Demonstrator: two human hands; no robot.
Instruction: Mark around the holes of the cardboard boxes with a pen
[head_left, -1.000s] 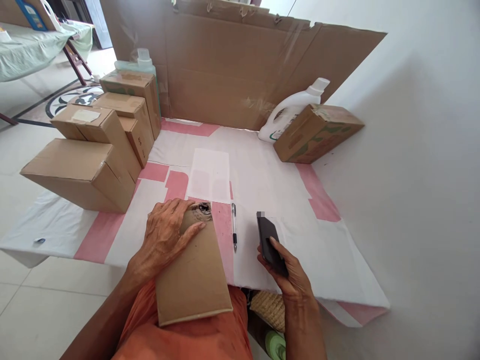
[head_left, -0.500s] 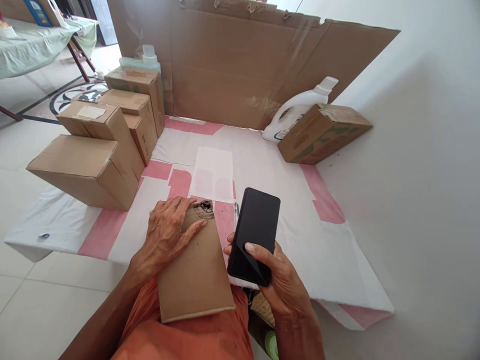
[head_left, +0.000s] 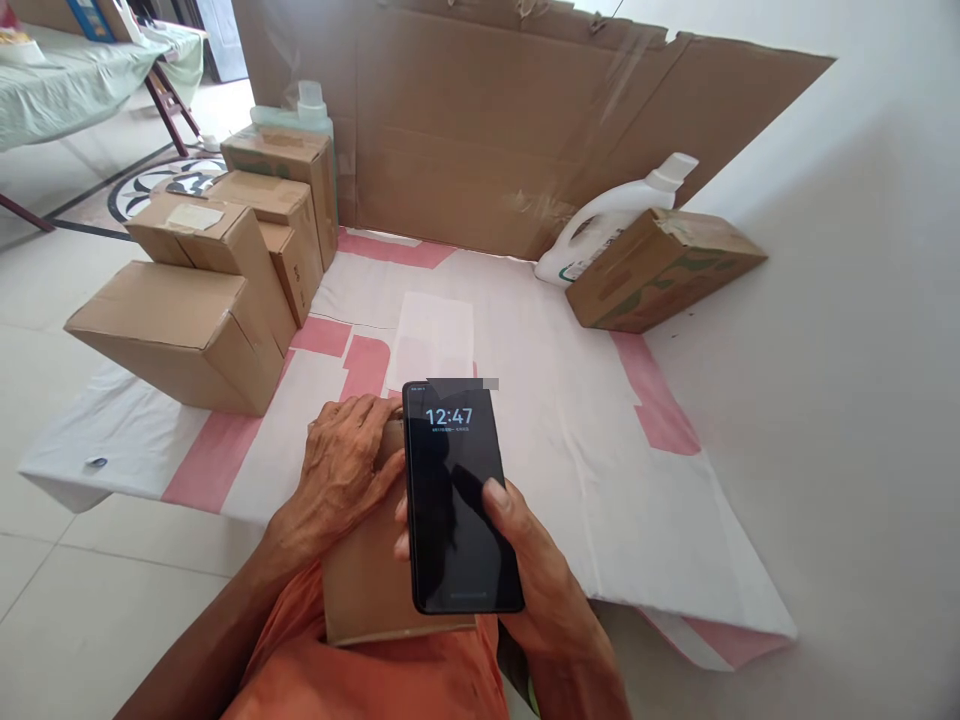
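Nearest me, at the bottom of the frame, orange cloth [head_left: 367,685] lies under a cardboard piece [head_left: 364,590]. My left hand [head_left: 345,460] lies over its left side, fingers bent towards the far edge; whether it clasps or merely rests, I cannot tell. At lower centre my right hand [head_left: 536,560] grasps a black phone [head_left: 454,510], thumb over the screen's right side. The screen is lit, showing 12:47.

I judge the step in hand to be holding the phone up with its display facing me; any next move calls for a secure right-hand grip and a steady left.

The phone hides much of the cardboard piece, so I can't see whether it is flat or a box. The line under the time is too small to read, and a grey block covers the phone's top edge.

Beyond lies the worktop [head_left: 547,440], with a pale sheet [head_left: 433,330] mid-frame, cartons [head_left: 169,305] at left and a white jug [head_left: 600,230] at upper right, partly hidden by a box [head_left: 652,270]. A cardboard panel [head_left: 450,130], cut off at the top, stands behind.
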